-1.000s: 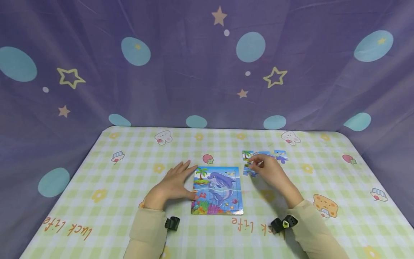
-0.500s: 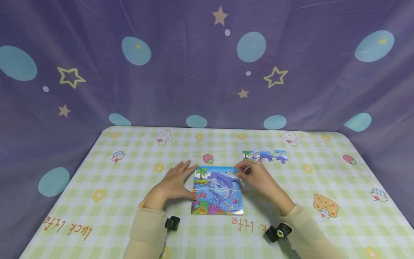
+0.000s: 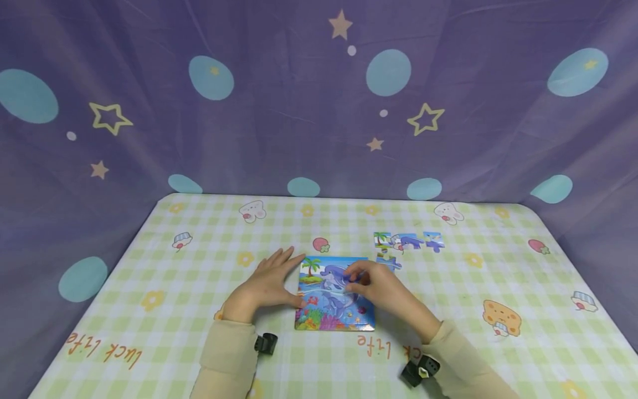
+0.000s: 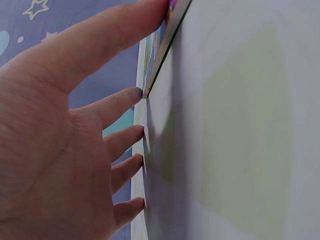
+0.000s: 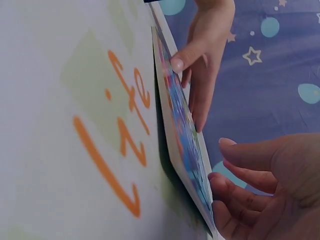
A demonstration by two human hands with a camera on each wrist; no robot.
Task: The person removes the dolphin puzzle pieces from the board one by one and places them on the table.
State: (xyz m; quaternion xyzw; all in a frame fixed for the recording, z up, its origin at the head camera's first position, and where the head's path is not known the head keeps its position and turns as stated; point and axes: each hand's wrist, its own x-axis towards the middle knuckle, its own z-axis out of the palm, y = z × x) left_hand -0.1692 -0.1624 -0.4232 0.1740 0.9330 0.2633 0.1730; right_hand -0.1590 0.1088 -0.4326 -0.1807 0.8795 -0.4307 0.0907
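Note:
A square dolphin jigsaw puzzle [image 3: 334, 259] lies flat on the cloth. My left hand [image 3: 264, 284] has its fingers spread, with the thumb and index finger touching the puzzle's left edge. In the left wrist view, the left thumb meets the board's edge [image 4: 162, 55]. Over the puzzle's right half is my right hand [image 3: 374, 282], its thumb and fingers bent close to the dolphin picture. The right wrist view shows this hand's fingers [image 5: 217, 185] near the board's surface, with no piece visible between thumb and fingers.
Several loose puzzle pieces lie beyond the puzzle to the right, including a palm tree piece [image 3: 381, 239], a dolphin piece [image 3: 410, 242], a bird piece [image 3: 435, 240] and a nearer blue piece [image 3: 387, 261]. A checked tablecloth [image 3: 498, 266] covers the table; a purple curtain [image 3: 279, 133] hangs behind.
My right hand has moved left and nearer, from the loose pieces to the puzzle's right edge and then over the dolphin. The nearer loose piece is uncovered now. My left hand has stayed put.

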